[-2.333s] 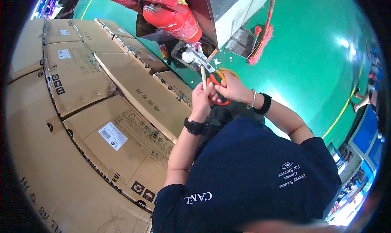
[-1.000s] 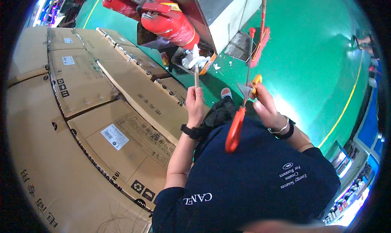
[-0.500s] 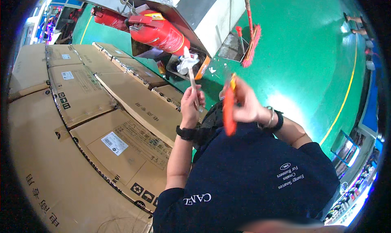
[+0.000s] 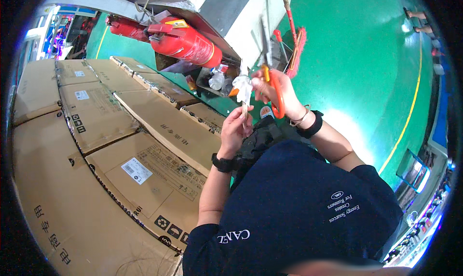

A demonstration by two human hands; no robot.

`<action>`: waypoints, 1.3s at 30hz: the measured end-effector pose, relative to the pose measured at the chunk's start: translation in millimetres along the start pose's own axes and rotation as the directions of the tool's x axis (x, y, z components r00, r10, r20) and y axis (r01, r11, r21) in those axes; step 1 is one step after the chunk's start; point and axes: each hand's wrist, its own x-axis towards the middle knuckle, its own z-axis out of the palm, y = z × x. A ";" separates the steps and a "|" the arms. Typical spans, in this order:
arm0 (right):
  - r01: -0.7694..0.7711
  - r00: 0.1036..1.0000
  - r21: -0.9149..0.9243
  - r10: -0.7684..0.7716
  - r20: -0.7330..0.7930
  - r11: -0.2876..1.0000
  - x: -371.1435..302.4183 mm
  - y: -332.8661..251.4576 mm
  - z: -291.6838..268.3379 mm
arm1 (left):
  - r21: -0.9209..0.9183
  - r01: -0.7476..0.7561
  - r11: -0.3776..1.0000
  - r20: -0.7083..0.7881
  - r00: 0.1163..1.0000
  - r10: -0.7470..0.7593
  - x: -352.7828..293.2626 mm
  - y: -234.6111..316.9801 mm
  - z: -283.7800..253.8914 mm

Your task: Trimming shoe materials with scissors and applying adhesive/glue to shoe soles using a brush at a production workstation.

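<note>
- The stick [image 4: 246,106] was in front of your body, raised over the floor, with its lower end in your left hand [image 4: 234,129] and the cartons [image 4: 144,155] off to its left
- Its long axis ran almost straight away from you, the far end pointing toward the pillar [image 4: 246,27] at the top of the view and the near end back toward your shirt [image 4: 289,203]
- A white wad [image 4: 242,87] sat around the far part of the stick, and a narrow pale tip stood out beyond it, aimed the same way
- Your left hand was grasping the bare part just below the wad, thumb and fingers closed on it
- Your right hand [image 4: 287,95] was gripping the scissors [image 4: 279,109], its fingertips just beside the wad; whether they touched it, you could not tell from this angle
- The orange handle loop hung on the near side of that hand, the yellow handle showed by the fingers, and the grey blades, blurred, pointed away from you, roughly along the stick's own line
- Beyond the stick, a bin [image 4: 205,85] with white scraps stood on the green floor [image 4: 357,68] below a red fire extinguisher [image 4: 188,44], and a pink-bristled broom [image 4: 298,54] leaned farther right
</note>
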 end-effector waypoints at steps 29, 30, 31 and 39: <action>0.152 0.980 -0.605 -0.040 0.196 0.781 4.2 31.6 9.3 | -0.116 -0.307 0.944 -0.235 0.932 0.275 47.2 9.5 -3.2; 0.152 0.980 -0.605 -0.039 0.196 0.781 4.3 34.8 9.4 | -0.117 -0.307 0.944 -0.236 0.932 0.274 48.8 7.3 -8.2; 0.226 0.963 -0.582 -0.090 0.252 0.781 4.3 40.9 9.7 | -0.117 -0.326 0.938 -0.220 0.929 0.296 50.0 5.4 -14.4; 0.283 0.944 -0.464 -0.157 0.291 0.840 7.8 56.5 11.7 | -0.246 -0.280 0.928 -0.385 0.907 0.172 55.9 6.9 -7.0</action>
